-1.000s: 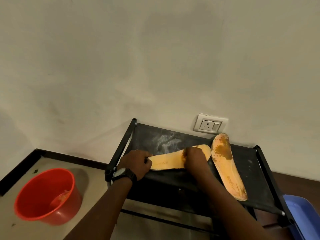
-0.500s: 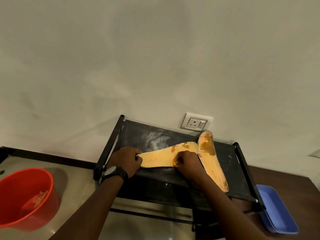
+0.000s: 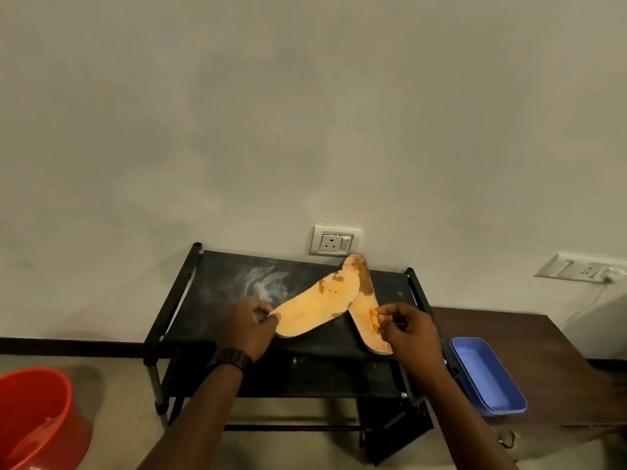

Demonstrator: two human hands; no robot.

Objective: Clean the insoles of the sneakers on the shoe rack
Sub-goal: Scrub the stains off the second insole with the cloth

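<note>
Left hand [image 3: 249, 329] is pinching the heel end of one insole [image 3: 319, 307], grip closed tight on its edge, lifting it off the top shelf of the shoe rack [image 3: 210, 300]. The insole's stained toe end is overlapping the second insole [image 3: 366, 303], which is lying flat on the rack's right side. Right hand [image 3: 409, 330] is hovering over that second insole, grip nearly closed, thumb and forefinger pinching a small orange scrap [image 3: 374, 313]. Red bucket [image 3: 34, 418] is sitting on the floor left of the rack, blue tray [image 3: 488, 378] just right of the rack.
</note>
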